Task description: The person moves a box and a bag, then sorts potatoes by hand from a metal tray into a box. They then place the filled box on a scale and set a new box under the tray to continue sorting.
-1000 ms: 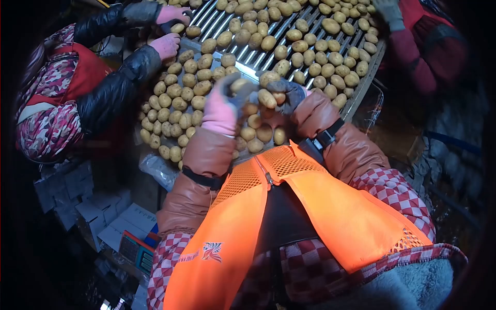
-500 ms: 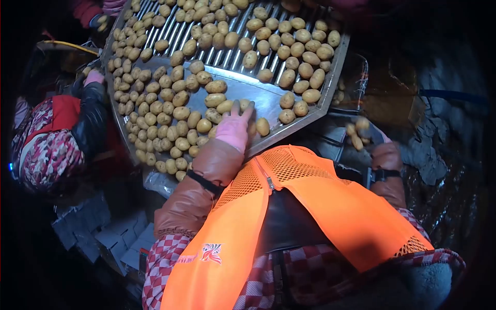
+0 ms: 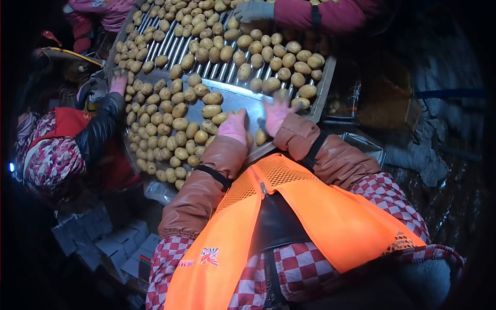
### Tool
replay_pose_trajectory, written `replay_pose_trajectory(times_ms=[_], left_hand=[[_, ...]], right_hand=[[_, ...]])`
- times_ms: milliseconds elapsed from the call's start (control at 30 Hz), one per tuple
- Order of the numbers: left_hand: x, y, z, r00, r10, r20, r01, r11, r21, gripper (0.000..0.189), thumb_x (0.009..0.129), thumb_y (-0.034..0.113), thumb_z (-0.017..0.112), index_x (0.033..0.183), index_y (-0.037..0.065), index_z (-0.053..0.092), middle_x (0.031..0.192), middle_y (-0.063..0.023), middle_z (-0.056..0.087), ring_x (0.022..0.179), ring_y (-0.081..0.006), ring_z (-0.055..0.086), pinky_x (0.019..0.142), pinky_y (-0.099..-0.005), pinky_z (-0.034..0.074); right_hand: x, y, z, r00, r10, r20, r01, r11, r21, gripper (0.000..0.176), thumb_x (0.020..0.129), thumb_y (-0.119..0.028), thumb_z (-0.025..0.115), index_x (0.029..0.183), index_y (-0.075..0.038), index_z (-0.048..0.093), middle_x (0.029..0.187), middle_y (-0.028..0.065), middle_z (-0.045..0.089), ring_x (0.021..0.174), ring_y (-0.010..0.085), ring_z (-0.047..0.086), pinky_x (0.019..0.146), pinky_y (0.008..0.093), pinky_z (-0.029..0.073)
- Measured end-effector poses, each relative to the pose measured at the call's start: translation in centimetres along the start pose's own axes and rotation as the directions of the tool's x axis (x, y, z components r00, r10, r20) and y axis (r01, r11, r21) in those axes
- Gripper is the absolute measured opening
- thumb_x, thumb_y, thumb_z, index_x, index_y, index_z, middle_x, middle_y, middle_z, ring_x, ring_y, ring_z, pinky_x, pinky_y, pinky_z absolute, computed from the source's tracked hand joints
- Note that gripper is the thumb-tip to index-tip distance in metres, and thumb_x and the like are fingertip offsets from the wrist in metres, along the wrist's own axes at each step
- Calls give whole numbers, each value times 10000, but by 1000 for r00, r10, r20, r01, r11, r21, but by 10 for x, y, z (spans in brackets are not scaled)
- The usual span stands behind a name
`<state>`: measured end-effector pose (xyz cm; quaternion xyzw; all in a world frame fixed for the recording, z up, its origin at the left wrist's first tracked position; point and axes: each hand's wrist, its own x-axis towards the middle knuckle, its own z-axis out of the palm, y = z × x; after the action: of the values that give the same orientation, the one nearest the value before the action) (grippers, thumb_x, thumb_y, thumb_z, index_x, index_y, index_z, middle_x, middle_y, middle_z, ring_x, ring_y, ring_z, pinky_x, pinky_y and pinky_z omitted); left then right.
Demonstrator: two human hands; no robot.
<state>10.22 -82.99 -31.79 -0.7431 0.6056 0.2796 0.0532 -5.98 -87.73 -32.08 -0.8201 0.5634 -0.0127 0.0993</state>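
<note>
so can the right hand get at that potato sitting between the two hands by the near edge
Probably yes. The right hand lies open on the metal tray, and the potato sits just beside its wrist, with nothing over it or in between.

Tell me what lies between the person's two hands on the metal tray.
In the head view, the stretch between the left hand and the right hand is mostly bare metal tray; one potato lies low in the gap, near the wrists.

Orange vest (image 3: 310, 217), red-white checked sleeves (image 3: 395, 199), tan potatoes (image 3: 181, 124).
</note>
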Motion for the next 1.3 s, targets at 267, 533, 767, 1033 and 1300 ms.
replay_pose_trajectory(times_ms=[267, 533, 767, 1033, 1300], left_hand=[[-8, -63, -1, 914, -140, -381, -176, 708, -684, 499, 808, 54, 706, 1280, 85, 544, 1170, -118, 633, 1066, -240, 622, 942, -339, 496], [-22, -68, -14, 932, -239, -271, -127, 487, -864, 579, 774, 37, 760, 1290, 35, 497, 1208, -130, 584, 1086, -227, 576, 927, -320, 495], [-13, -80, 4, 949, -217, -230, -186, 205, -961, 611, 791, 41, 764, 1322, 41, 461, 1186, -151, 590, 1022, -239, 611, 867, -335, 537], [-77, -106, 3, 987, 64, -149, -64, -692, -719, 618, 913, 181, 669, 1435, 138, 342, 1192, -189, 575, 925, -371, 662, 702, -520, 609], [-95, -104, -9, 976, -97, -197, -203, -60, -977, 508, 975, 288, 570, 1426, 103, 426, 1121, -103, 609, 799, -174, 620, 625, -295, 538]], right_hand=[[93, 67, -20, 954, 27, -300, 95, 919, 383, 492, 818, -305, 715, 1262, -119, 611, 1247, 188, 609, 1133, 375, 586, 974, 431, 477], [107, 45, -44, 994, 58, 96, -36, 976, -215, 445, 894, -177, 546, 1328, -272, 549, 1229, 147, 514, 1113, 358, 575, 881, 484, 512], [104, 29, -19, 964, -216, 157, 239, 960, -147, 479, 891, -114, 512, 1363, -195, 496, 1382, 188, 456, 1094, 377, 609, 875, 444, 537], [108, 62, -38, 925, -344, 162, 204, 808, 553, 625, 756, 6, 639, 1353, -119, 499, 1227, 149, 586, 976, 302, 645, 826, 429, 541], [85, 46, -68, 903, -196, 382, -420, -221, 880, 416, 900, -147, 617, 1305, -85, 548, 1133, 49, 612, 928, 180, 610, 770, 338, 542]])
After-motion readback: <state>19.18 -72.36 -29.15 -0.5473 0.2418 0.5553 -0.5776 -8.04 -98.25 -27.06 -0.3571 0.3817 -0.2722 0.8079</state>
